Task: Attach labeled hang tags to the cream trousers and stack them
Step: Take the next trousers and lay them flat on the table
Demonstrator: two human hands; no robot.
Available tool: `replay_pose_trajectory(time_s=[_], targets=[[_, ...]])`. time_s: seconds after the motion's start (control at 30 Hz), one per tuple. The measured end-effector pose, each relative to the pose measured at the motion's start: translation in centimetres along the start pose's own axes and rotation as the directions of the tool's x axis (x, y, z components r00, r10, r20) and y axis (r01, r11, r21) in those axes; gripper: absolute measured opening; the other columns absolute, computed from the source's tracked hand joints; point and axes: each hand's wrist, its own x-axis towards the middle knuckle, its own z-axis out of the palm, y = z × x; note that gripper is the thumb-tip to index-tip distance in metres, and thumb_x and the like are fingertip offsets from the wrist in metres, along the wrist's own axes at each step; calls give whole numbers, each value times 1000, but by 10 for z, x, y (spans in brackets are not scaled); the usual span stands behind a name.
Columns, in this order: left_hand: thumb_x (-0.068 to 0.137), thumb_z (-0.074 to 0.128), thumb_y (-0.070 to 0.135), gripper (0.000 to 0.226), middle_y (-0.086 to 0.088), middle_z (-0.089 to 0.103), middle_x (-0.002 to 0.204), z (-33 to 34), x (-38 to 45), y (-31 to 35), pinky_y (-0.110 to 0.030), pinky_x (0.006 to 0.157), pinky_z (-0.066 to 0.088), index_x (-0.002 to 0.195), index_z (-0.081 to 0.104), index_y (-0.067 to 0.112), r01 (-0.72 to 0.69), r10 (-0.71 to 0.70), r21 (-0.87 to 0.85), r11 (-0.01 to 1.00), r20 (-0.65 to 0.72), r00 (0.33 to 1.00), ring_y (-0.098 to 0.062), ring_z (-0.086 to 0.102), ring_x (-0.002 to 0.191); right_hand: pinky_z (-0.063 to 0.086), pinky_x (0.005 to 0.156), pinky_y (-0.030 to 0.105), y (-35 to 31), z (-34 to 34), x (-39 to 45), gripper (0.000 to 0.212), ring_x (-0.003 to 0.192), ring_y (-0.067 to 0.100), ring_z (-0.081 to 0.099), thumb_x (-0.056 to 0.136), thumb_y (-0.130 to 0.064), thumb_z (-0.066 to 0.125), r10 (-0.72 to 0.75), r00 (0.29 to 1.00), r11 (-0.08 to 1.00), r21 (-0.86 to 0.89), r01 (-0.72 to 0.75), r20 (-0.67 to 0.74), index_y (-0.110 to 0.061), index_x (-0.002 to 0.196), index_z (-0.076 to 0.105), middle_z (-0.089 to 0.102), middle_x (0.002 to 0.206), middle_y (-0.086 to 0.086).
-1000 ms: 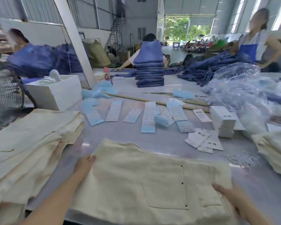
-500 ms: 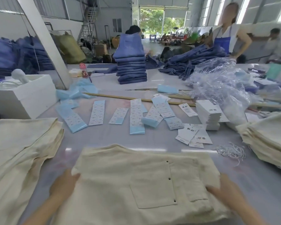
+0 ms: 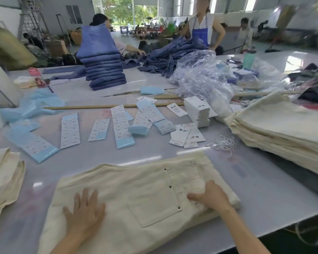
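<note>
A folded pair of cream trousers point(image 3: 136, 189) lies on the grey table in front of me, back pocket up. My left hand point(image 3: 84, 213) rests flat on its left part, fingers spread. My right hand point(image 3: 209, 197) lies on the waistband end at the right, fingers curled into the fabric. Loose white hang tags point(image 3: 186, 134) lie beyond the trousers, next to a stack of tags point(image 3: 197, 110) and a bundle of white strings point(image 3: 221, 143). A tall pile of cream trousers point(image 3: 283, 131) stands at the right; another pile point(image 3: 4, 176) lies at the left.
Light blue sticker sheets point(image 3: 70, 130) are spread across the middle of the table, behind them a long wooden stick point(image 3: 92, 106). Clear plastic bags point(image 3: 200, 76) and stacked blue jeans point(image 3: 103, 68) sit further back. Other people work at the far side.
My view has swung to the right. My left hand has moved from the trousers' left edge onto the fabric, and my right hand has slid up along the waistband end.
</note>
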Motion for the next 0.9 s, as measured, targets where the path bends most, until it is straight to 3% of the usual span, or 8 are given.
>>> replay_pose_trajectory(time_s=[0.13,0.3,0.43,0.53,0.7,0.77,0.83,0.9], targets=[[95,26,56,66,6,-16,158,-9,-1,45,-56,113,-1,150,-4,32,-123,116,-94,988,-76,990,-23,-13,146,37,86,25,-2,-2,3,81,123,22,50,68,-49,77,-92,996,989,118,94,-21,-8,129,44,54,131,7],[96,18,57,59,10,-17,157,7,-6,66,-53,114,-5,149,-1,39,-151,150,-41,988,-29,988,-13,-15,145,37,72,26,13,8,1,49,103,21,59,68,-42,79,-130,990,950,278,139,-50,-17,98,50,59,94,-3],[95,16,58,63,10,-21,156,8,-9,81,-55,114,-6,150,-6,34,-88,88,-30,996,-3,996,-18,-19,144,41,92,31,18,11,-6,66,109,23,51,67,-30,84,-104,981,886,433,167,-165,-13,121,51,53,109,5],[92,17,64,75,5,-21,157,13,-12,122,-54,114,-9,150,-9,24,-166,167,-8,986,23,986,-22,-21,144,39,94,28,21,13,-9,60,108,24,51,66,-25,85,-139,971,885,415,210,-196,-11,116,57,47,101,2],[76,30,62,78,-4,-3,159,23,-38,202,-58,105,1,145,30,25,-534,569,196,822,-254,782,-23,-19,144,41,87,28,27,9,-9,45,98,23,55,64,-25,86,-115,982,908,386,164,-148,-8,99,63,55,101,9],[73,32,64,81,-7,-4,159,23,-46,222,-55,104,3,139,39,17,-540,579,209,815,-303,757,-21,-18,144,40,85,28,26,10,-8,40,95,22,53,65,-26,85,-129,979,914,363,180,-161,-9,91,60,54,96,9],[72,32,64,77,-10,32,151,26,-48,230,-51,105,4,124,58,14,-537,572,198,820,-316,757,-22,-17,145,38,86,25,25,11,-8,37,93,20,49,69,-30,82,-161,971,920,330,212,-175,-13,88,54,49,94,6],[72,33,62,71,-5,45,143,31,-49,230,-47,106,4,116,67,17,-539,565,175,824,-313,763,-21,-15,145,33,91,21,23,10,-9,39,104,19,47,75,-40,74,-206,962,953,187,238,-178,-17,98,53,44,103,2]])
